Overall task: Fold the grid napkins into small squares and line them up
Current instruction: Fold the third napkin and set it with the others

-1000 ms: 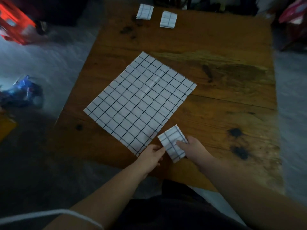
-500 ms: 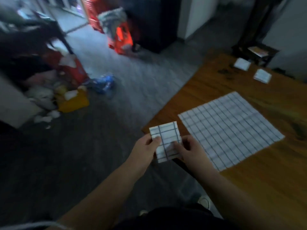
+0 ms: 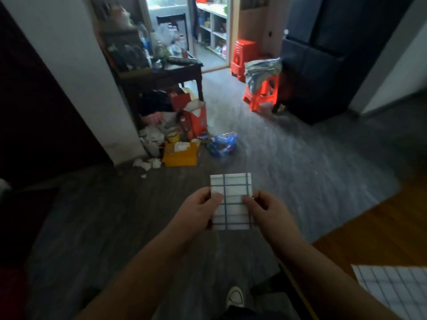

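Holding a folded grid napkin point(image 3: 231, 202) up at the centre of the head view, the person pinches it from both sides: the left hand point(image 3: 198, 213) grips its nine o'clock edge with the thumb on its face, and the right hand point(image 3: 265, 211) does the same at three o'clock. A second ago this small square was low at the table's near edge beside the open sheet. It has since been lifted clear of the wood, and the head has swung left. The wooden table point(image 3: 369, 229) now shows only at four o'clock, with a corner of the unfolded grid napkin point(image 3: 392, 289) lying flat at five o'clock. The two finished squares seen earlier are out of view, so this one probably has yet to join their row. Below the hands is a grey floor point(image 3: 288, 162). Red plastic stools point(image 3: 261, 93) stand at one o'clock, and a yellow box point(image 3: 180, 155) sits among litter at eleven o'clock. A shoe point(image 3: 234, 296) shows at six o'clock.
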Motion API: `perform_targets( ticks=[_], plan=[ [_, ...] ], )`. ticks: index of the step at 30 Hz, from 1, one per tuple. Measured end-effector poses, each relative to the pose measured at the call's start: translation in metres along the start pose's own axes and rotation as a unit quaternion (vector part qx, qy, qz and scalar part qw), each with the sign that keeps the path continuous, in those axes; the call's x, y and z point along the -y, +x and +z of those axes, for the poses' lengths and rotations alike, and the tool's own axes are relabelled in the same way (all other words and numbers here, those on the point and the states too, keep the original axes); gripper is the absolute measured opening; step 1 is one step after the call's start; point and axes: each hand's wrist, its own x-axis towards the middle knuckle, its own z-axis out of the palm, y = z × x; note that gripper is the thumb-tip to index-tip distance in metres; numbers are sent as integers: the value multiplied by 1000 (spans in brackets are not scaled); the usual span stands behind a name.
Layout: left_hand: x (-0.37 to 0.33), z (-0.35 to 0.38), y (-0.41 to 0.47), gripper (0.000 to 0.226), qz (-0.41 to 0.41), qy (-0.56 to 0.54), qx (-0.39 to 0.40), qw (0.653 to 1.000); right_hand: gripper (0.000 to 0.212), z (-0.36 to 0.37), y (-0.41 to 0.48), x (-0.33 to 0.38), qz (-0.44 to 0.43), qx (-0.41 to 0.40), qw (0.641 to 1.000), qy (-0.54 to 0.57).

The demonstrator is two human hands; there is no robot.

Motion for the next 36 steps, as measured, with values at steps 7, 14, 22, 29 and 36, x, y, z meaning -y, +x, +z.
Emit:
perform_targets(
  ticks=[7, 14, 22, 29, 36],
  plan=[
    [-54, -39, 98, 15, 7, -3, -63, 998, 12, 16, 136, 48, -27, 67, 997, 34],
    [-101, -74, 204, 14, 47, -8, -82, 995, 16, 29, 246, 89, -19, 111, 992, 57],
    [-149, -115, 381, 14, 70, 24, 8, 997, 8, 58, 398, 115, -31, -46, 998, 29],
    [-201, -80, 513, 11, 36, 101, 149, 983, 5, 21, 475, 135, 32, -198, 980, 12],
    [-243, 54, 580, 13, 40, 73, 261, 962, 7, -75, 498, 118, 86, -322, 935, 120]
  ],
)
